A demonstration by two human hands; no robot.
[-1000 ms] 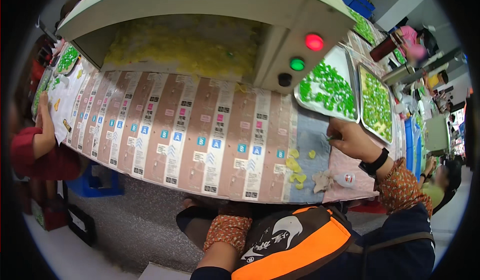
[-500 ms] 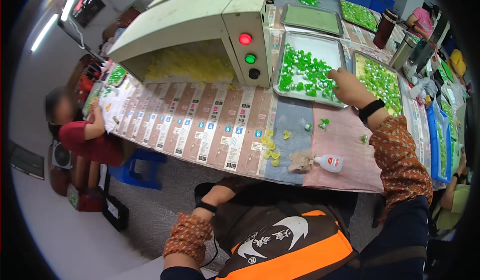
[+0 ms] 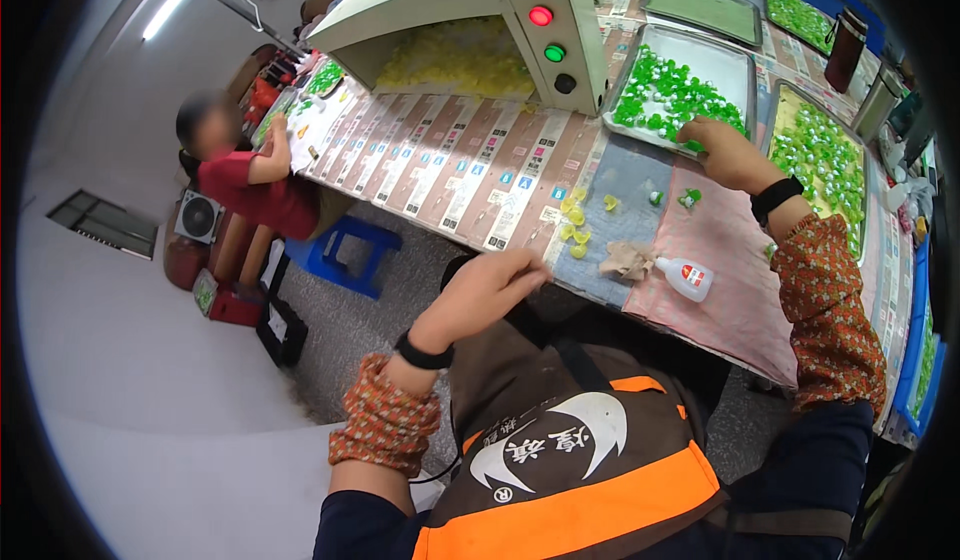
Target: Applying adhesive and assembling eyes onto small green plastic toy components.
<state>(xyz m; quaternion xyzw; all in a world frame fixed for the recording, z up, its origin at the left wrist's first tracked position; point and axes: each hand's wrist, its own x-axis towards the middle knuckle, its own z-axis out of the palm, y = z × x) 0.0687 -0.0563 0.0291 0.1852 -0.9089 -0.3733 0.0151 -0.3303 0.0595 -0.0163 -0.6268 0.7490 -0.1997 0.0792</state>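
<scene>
My right hand (image 3: 738, 157) is closed in a pinch at the near rim of a metal tray (image 3: 712, 44), with a small green plastic piece (image 3: 693, 146) at its fingertips. Many green-and-white pieces (image 3: 660, 90) lie loose in that tray. In front of it, two green-and-white pieces (image 3: 689, 198) rest on cloths. My left hand (image 3: 482, 295) hovers by the table's front edge, fingers extended and apart from the thumb, holding nothing. Closest to it are several yellow cup-shaped pieces (image 3: 573, 222), a crumpled beige cloth (image 3: 628, 260) and a white squeeze bottle (image 3: 686, 278) lying on its side.
A beige machine (image 3: 450, 10) with red and green lights holds yellow pieces in its opening. More trays, including a full one (image 3: 815, 175), stand right and behind. A dark red flask (image 3: 846, 48) stands far right. A person in red (image 3: 255, 175) sits left beside a blue stool (image 3: 345, 255).
My left hand has risen from my lap to the table edge. My right hand has drawn back from over the tray to its near rim. The whole view has shifted.
</scene>
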